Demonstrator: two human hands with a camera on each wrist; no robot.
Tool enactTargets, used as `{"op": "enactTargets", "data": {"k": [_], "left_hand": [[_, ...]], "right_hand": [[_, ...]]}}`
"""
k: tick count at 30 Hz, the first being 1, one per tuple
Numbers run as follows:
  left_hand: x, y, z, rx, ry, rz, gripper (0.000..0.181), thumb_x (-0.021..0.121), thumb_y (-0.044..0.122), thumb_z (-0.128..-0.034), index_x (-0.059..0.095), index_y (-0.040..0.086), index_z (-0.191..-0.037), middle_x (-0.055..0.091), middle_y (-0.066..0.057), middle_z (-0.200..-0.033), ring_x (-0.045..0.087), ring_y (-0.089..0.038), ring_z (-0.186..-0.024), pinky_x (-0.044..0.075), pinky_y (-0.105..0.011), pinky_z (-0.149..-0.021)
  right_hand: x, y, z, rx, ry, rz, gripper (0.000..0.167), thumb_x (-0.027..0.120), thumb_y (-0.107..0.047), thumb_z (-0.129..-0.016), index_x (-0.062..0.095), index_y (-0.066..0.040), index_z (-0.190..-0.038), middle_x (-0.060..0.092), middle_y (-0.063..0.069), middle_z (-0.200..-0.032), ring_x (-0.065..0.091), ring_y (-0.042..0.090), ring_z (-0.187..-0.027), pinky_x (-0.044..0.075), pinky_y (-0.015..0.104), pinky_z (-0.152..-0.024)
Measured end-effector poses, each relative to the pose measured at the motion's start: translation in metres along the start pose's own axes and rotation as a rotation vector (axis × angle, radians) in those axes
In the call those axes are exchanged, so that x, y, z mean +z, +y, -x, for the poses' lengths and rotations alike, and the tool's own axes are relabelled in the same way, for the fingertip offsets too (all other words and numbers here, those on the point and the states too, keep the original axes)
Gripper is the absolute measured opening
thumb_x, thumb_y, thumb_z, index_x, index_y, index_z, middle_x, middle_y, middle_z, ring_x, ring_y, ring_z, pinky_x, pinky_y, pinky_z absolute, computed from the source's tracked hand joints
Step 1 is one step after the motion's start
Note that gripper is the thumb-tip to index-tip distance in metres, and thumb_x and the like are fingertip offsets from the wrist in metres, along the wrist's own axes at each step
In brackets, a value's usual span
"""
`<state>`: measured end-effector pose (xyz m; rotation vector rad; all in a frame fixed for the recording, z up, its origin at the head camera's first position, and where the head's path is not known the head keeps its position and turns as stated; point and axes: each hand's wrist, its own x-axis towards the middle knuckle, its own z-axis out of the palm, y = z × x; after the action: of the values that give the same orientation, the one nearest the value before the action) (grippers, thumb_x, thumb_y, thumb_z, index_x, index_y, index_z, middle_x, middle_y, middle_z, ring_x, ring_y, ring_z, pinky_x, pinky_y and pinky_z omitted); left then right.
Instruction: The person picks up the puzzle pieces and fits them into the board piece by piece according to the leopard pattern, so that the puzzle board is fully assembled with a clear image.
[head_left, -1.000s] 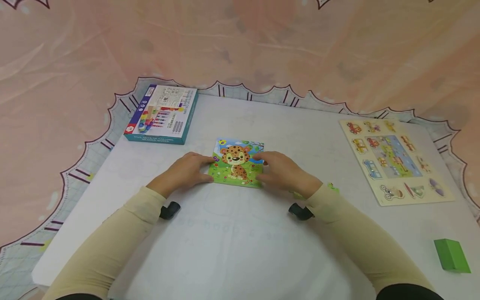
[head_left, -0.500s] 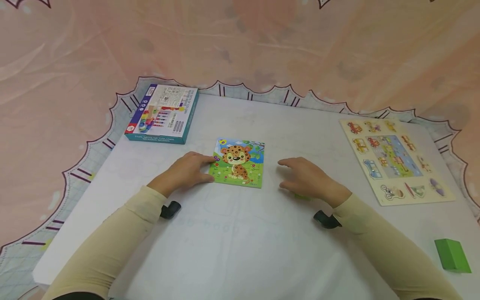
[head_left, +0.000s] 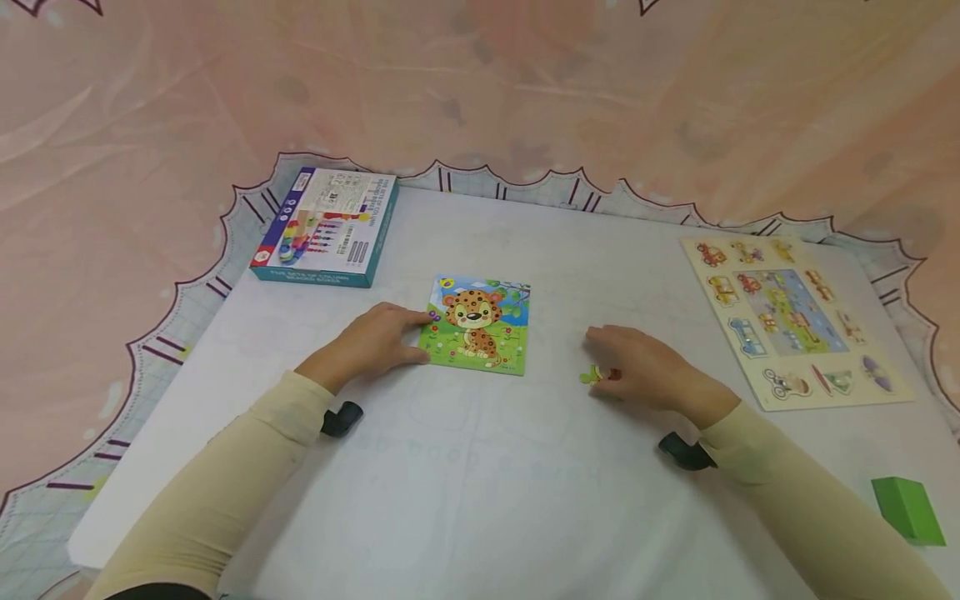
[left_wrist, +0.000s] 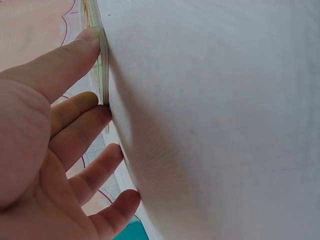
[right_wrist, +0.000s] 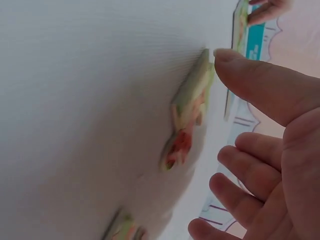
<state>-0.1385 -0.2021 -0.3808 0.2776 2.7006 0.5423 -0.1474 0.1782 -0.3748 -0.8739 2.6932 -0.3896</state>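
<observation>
A square picture puzzle (head_left: 480, 333) with a spotted leopard cub lies flat mid-table. My left hand (head_left: 372, 342) rests at its left edge, thumb and fingertips touching the side. In the left wrist view, the fingers of that hand (left_wrist: 65, 135) are spread along the puzzle's thin edge (left_wrist: 103, 65). To the right of the puzzle, my right hand (head_left: 645, 367) is low over a loose green and red jigsaw piece (head_left: 591, 375), partly covering it. The right wrist view has this jigsaw piece (right_wrist: 192, 97) near the thumb tip, fingers apart. A second piece (right_wrist: 125, 227) lies lower left there.
A boxed toy set (head_left: 322, 227) lies at the back left. At the right is a cream puzzle board (head_left: 795, 325) with vehicle pictures. A green block (head_left: 907, 510) sits near the right front. Patterned cloth borders the white table (head_left: 450, 500).
My right hand has left the puzzle's right edge and moved right to the loose jigsaw piece. My left hand stays at the left edge, and the puzzle is in place.
</observation>
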Motion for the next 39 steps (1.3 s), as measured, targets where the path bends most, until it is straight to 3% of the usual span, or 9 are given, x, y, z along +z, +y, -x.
{"op": "enactTargets", "data": {"k": [8,15,21,39], "left_hand": [[0.001,0.0,0.0,0.013,0.018,-0.009,0.064,0.078,0.031,-0.0883,0.055,0.012,-0.145,0.052,-0.016,-0.145,0.039,-0.037,-0.138,0.031,-0.053,-0.115],[0.001,0.0,0.0,0.005,0.009,-0.006,0.063,0.077,0.031,-0.0891,0.055,0.011,-0.145,0.052,-0.016,-0.146,0.038,-0.037,-0.138,0.03,-0.052,-0.115],[0.001,0.0,0.0,0.01,0.011,-0.001,0.064,0.078,0.031,-0.0889,0.055,0.01,-0.145,0.052,-0.016,-0.145,0.038,-0.037,-0.138,0.03,-0.052,-0.115],[0.002,0.0,-0.001,0.006,0.015,0.01,0.064,0.078,0.03,-0.0885,0.055,0.011,-0.145,0.052,-0.016,-0.146,0.038,-0.037,-0.138,0.03,-0.053,-0.115]], "right_hand": [[0.002,0.007,0.012,0.014,-0.014,0.009,0.072,0.081,-0.025,-0.086,0.049,0.003,-0.144,0.049,0.022,-0.147,0.039,0.041,-0.139,0.032,0.056,-0.113],[0.002,0.012,0.018,0.027,0.025,0.005,0.051,0.076,-0.019,-0.088,0.061,0.003,-0.131,0.062,0.018,-0.13,0.053,0.038,-0.124,0.041,0.056,-0.105],[0.004,0.014,0.023,0.036,0.05,0.013,0.048,0.078,-0.022,-0.087,0.064,0.002,-0.126,0.065,0.017,-0.124,0.056,0.038,-0.12,0.044,0.056,-0.102],[0.009,0.013,0.02,0.021,0.105,0.025,0.032,0.075,-0.017,-0.089,0.071,0.002,-0.115,0.07,0.013,-0.112,0.061,0.036,-0.111,0.048,0.054,-0.097]]}}
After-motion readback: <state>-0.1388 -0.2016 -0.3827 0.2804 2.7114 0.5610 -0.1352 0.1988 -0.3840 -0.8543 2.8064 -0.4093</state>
